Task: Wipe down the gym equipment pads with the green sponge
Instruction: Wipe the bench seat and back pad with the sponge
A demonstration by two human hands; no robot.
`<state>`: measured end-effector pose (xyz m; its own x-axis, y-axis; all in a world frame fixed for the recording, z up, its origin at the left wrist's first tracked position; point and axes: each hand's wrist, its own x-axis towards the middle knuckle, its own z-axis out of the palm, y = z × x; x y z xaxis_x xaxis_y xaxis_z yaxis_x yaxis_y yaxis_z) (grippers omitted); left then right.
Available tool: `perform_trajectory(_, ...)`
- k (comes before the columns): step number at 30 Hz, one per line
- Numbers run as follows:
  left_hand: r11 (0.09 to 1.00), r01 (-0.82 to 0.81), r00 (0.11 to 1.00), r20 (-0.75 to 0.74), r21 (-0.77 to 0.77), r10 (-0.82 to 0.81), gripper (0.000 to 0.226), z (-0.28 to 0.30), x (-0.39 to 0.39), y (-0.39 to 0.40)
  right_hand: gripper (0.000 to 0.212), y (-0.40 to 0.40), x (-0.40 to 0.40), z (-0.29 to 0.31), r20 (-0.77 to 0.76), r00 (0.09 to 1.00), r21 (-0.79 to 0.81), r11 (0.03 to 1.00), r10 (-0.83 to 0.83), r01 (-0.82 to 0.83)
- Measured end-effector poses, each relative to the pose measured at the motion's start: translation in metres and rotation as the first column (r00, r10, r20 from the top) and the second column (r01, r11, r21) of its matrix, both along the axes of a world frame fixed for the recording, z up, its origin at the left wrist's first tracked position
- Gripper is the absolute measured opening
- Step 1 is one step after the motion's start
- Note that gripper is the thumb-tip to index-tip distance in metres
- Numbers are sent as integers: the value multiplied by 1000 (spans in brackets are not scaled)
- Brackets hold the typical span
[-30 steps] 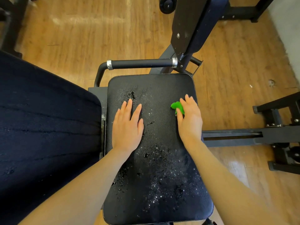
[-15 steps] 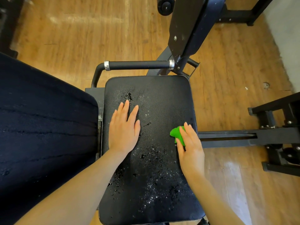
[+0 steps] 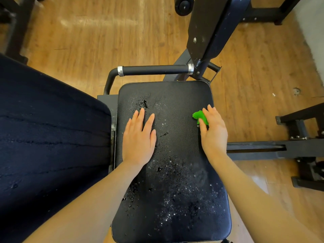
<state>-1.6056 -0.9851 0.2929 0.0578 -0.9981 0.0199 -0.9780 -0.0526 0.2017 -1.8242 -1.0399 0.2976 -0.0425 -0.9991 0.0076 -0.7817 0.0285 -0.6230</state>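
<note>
Dark navy upholstery fills the left of the scene, where a large back pad [image 3: 52, 137] of a gym machine slopes beside a smaller black seat pad [image 3: 175, 155] whose vinyl is speckled with water droplets and small wet patches. A person leans over the seat pad with both bare forearms reaching forward. The left hand [image 3: 139, 137] lies flat on the pad's left half, palm down, fingers straight and slightly spread, holding nothing, its fingertips just short of a small puddle [image 3: 143, 104]. Beyond the far edge of the seat pad runs a black grab handle [image 3: 154, 70] with silver collars at each end, and past it the honey-coloured wooden floor [image 3: 105, 32]. Near the pad's right edge, the right hand [image 3: 213, 127] presses the green sponge [image 3: 199, 117] down onto the vinyl, fingers extended over it and held close together, so that only the sponge's left part shows from under the fingertips. Above the right hand, a black upright plate [image 3: 208, 27] of the machine rises out of the frame, and to the right a black steel frame rail [image 3: 263, 149] extends across the floor.
</note>
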Motion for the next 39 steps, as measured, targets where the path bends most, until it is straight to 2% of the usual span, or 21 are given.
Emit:
perform_trajectory(7, 1000, -2, 1000, -11, 16, 2, 48, 0, 0, 0, 42, 77, -7, -4, 21, 1000, -38, 999, -7, 8)
perform_trajectory(10, 1000, -4, 1000, -19, 29, 5, 46, 0, 0, 0, 42, 87, -3, -1, 35, 998, -34, 998, -45, 46)
perform_trajectory(13, 999, -1, 998, -55, 44, 3, 49, 5, 2, -1, 41, 74, 16, 9, 73, 996, 7, 999, -50, 50)
perform_trajectory(23, 995, -82, 991, -102, 62, 88, 51, 15, 19, 16, 44, -17, 128, 25, 60, 988, 103, 983, 144, -149)
perform_trajectory(26, 994, -98, 981, -164, 43, 104, 51, 18, 19, 12, 51, -21, 129, 26, 120, 979, 123, 976, 167, -182)
perform_trajectory(29, 991, -134, 956, -263, 1, 129, 53, 23, 13, -2, 48, -28, 104, 25, 171, 982, 59, 994, 79, -90)
perform_trajectory(32, 988, -152, 937, -322, -25, 136, 57, 30, -1, -25, 43, -48, 71, 14, 48, 999, -10, 1000, 7, -6)
perform_trajectory(35, 997, -69, 944, -325, -20, 59, 59, 32, -18, -47, 38, -62, 49, -3, -93, 993, -27, 997, 68, -71)
perform_trajectory(39, 1000, 5, 989, -147, 28, -1, 62, 25, -34, -64, 41, -59, 44, -14, -200, 968, -94, 981, 148, -170)
